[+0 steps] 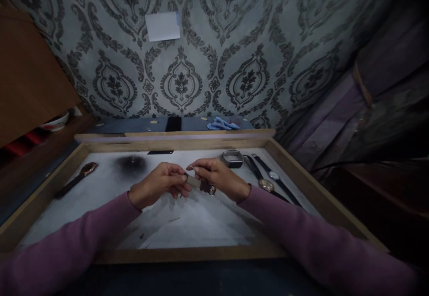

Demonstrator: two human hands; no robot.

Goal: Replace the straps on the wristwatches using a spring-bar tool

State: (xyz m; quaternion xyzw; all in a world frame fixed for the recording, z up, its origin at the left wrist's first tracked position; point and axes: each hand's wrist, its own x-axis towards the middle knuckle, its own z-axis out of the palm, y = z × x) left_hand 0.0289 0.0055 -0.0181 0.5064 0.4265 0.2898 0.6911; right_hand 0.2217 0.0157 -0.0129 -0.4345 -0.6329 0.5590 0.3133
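Overall, one patterned wall (181, 81) fills the back, and below it sits one shallow wooden tray (187, 256) with a pale floor. Two hands, both in mauve sleeves, meet over the middle of that floor. Four watches lie in the tray: one rose-gold watch (87, 169) alone near the left wall, and three toward the right, namely a gold-faced watch (266, 185) and a white-faced watch (274, 175) side by side, plus a looped grey-banded watch (232, 158) behind the right hand (217, 177). One white card (163, 27) is on the wall; one blue cloth (223, 123) and one black slab (173, 124) lie beyond the tray's back edge. One thin black strip (161, 152) lies inside that edge.

Between the hands, above the tray floor, is one brown strap (194, 181). Its long axis runs left to right, sloping down toward the right, with the metal buckle (212, 191) at the right end. The left hand (161, 182) pinches its left end, thumb on top. The right hand's thumb and forefinger close on one pale sliver (191, 167), too small to identify, its other fingers curled by the buckle.
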